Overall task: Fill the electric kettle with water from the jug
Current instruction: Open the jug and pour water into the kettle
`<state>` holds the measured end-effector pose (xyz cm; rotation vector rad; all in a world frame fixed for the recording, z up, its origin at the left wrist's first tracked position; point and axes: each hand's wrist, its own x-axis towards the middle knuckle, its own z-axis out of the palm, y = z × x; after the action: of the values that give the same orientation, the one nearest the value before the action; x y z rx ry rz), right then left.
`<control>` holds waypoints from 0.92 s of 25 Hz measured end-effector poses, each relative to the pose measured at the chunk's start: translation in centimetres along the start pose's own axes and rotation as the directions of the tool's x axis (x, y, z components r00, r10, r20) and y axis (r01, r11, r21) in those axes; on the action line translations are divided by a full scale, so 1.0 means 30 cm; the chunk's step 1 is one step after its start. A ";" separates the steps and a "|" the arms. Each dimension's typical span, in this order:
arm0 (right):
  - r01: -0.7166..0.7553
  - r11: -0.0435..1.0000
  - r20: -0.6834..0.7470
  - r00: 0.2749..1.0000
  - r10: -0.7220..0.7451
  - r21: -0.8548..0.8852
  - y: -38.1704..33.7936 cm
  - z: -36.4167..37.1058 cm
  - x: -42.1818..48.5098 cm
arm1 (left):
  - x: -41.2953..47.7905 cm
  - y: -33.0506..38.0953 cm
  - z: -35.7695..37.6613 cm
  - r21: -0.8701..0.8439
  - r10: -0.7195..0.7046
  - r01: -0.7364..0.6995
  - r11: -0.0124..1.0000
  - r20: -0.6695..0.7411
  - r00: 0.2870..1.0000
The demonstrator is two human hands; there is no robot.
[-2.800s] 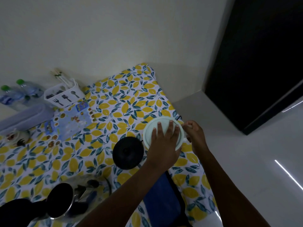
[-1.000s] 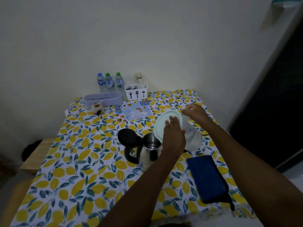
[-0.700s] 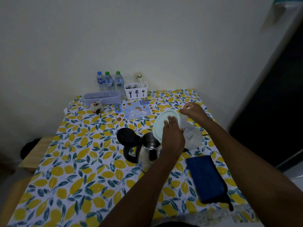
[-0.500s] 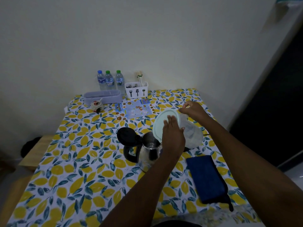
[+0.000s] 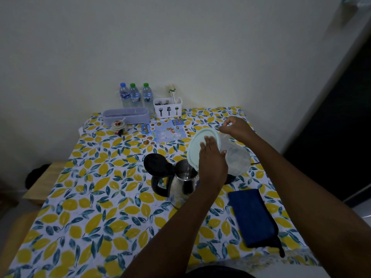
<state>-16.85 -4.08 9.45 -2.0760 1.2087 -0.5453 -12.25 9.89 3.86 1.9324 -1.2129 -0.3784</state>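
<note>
A steel electric kettle (image 5: 181, 182) with a black handle stands mid-table, its black lid (image 5: 155, 164) flipped open to the left. A clear plastic jug (image 5: 235, 158) is tipped steeply over the kettle's mouth, its pale green lid (image 5: 197, 144) facing left. My left hand (image 5: 211, 160) presses flat against that lid, fingers spread. My right hand (image 5: 236, 128) grips the jug's handle from above, holding the jug in the air. Any water stream is hidden behind the lid and my left hand.
A dark blue cloth (image 5: 254, 218) lies right of the kettle near the table's right edge. At the back by the wall stand three water bottles (image 5: 135, 95), a white cutlery holder (image 5: 168, 108), a long lilac box (image 5: 126, 116), a small ceramic pot (image 5: 119, 126) and a leaflet (image 5: 165, 131).
The view swung from looking down at the table's corner to the whole table. The jug went from upright to tipped over the kettle, and over the last second tilted slightly more.
</note>
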 end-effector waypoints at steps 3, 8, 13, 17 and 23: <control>-0.010 1.000 0.000 1.000 0.010 -0.013 -0.005 0.000 -0.001 | -0.006 0.001 0.001 0.007 0.002 -0.002 1.000 -0.017 1.000; -0.011 1.000 0.009 1.000 0.011 -0.014 -0.010 -0.001 -0.004 | -0.005 -0.003 0.005 -0.009 -0.004 0.004 1.000 -0.024 1.000; -0.005 1.000 0.006 1.000 0.005 -0.031 -0.014 -0.001 0.001 | -0.004 -0.003 0.003 -0.015 -0.011 0.011 1.000 -0.026 1.000; -0.002 0.999 0.002 1.000 0.002 -0.044 -0.017 0.003 0.003 | -0.002 -0.003 -0.001 -0.010 -0.020 0.020 1.000 -0.030 0.999; -0.023 0.999 -0.001 1.000 0.023 -0.036 -0.020 0.006 -0.005 | -0.004 -0.003 -0.003 -0.012 -0.028 0.027 1.000 -0.032 0.999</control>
<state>-16.45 -3.69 9.76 -2.0896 1.2499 -0.5164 -12.21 10.06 3.83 1.9400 -1.1622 -0.3669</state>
